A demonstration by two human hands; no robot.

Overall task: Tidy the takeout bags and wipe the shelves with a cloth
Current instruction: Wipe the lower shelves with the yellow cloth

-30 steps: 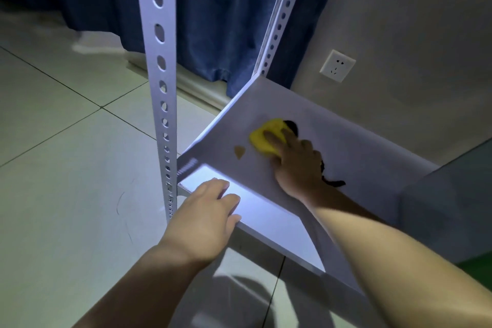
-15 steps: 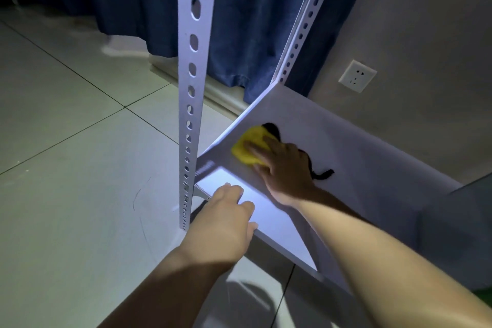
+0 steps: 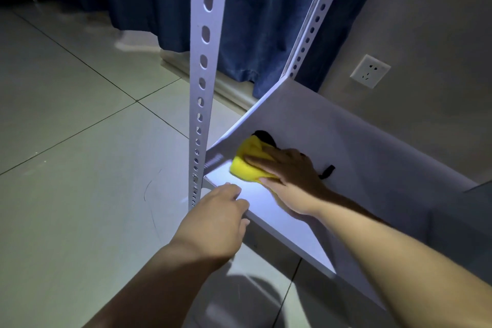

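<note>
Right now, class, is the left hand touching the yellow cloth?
Apart. The head view shows lit shelf between the left hand and the yellow cloth, which the right hand presses.

L hand point(image 3: 221, 218) & R hand point(image 3: 292, 176) bare, forearms bare to frame edge, dark strap point(image 3: 327, 172) by R wrist, poss. a wristband
</note>
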